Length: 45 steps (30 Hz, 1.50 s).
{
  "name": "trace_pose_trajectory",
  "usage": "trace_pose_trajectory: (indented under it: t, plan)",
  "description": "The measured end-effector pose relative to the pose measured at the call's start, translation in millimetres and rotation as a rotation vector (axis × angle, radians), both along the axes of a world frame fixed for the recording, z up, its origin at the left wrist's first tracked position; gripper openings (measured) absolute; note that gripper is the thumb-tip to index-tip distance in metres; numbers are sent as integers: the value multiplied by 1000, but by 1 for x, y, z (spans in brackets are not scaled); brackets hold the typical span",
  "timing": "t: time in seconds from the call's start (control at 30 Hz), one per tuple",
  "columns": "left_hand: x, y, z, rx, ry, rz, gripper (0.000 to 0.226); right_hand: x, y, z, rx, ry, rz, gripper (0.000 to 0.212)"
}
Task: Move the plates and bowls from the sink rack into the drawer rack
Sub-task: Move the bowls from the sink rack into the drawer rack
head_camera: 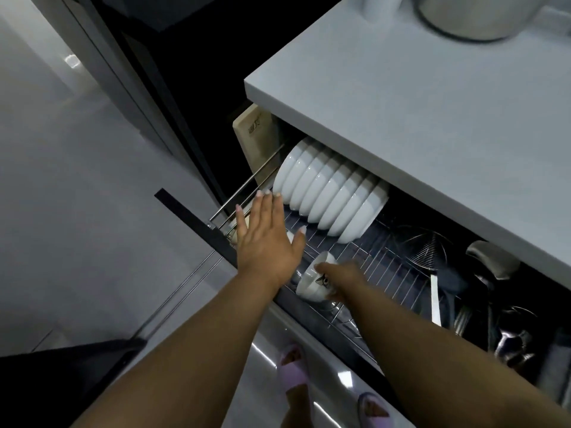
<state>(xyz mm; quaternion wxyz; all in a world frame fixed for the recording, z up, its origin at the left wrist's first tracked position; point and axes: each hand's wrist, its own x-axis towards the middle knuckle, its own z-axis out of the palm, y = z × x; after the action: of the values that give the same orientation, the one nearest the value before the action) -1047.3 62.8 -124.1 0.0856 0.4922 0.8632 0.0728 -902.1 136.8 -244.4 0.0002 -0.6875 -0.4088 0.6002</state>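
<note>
Pale grey flat-topped table (417, 97) overhangs the pulled-out wire drawer rack (370, 267), the landmark for all below; a rounded metal vessel (466, 17) stands on the table at its far edge, only partly in frame; glossy grey floor (61, 180) lies left of the rack. At the rack's far left end a row of white ceramic bowls (327, 193) stands on edge, nested one against the next; beyond them, outside the rack's end rail, a pale wooden cutting board (251, 140) stands upright. To the rack's right, dark utensils and metal cutlery (482, 304) lie in shadow, details unclear; a round wire trivet (423, 248) sits between them and the bowl row. Left hand (265, 239) hovers flat over the rack's near-left corner, fingers straight and spread, grip loose and empty, fingertips just short of the first bowl. Right hand (336, 279) reaches into the rack's near edge, its grip closed around a small white bowl with a dark printed motif (315, 279), tilted on its side against the wires. Below the rack front, two feet in lilac slippers (293, 372) show.
</note>
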Motion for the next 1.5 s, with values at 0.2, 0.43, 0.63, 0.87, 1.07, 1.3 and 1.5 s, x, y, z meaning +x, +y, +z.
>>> trace_pose_trajectory:
  t: [0.2, 0.43, 0.63, 0.87, 1.07, 1.3, 1.5]
  plan:
    - [-3, -2, -8, 95, -45, 4, 76, -36, -8, 18, -23, -16, -11, 66]
    - [-5, -1, -6, 221, -192, 104, 70, -59, -4, 11, -5, -66, 66, 69]
    - [-6, -1, -6, 282, -196, 163, 63, -62, 5, -46, -46, 6, 6, 106]
    - [-5, 0, -3, 273, -184, 173, 62, -53, 12, -2, 58, -23, 22, 98]
    - [-4, -1, 3, 197, -203, 141, 78, -36, 22, 60, 171, 105, -80, 48]
    - [7, 15, 23, 79, -410, 201, 39, -1, 42, 136, 193, 261, -348, 30]
    - [45, 39, 43, 75, -783, 121, 27, 44, 55, 182, 267, 338, -482, 44]
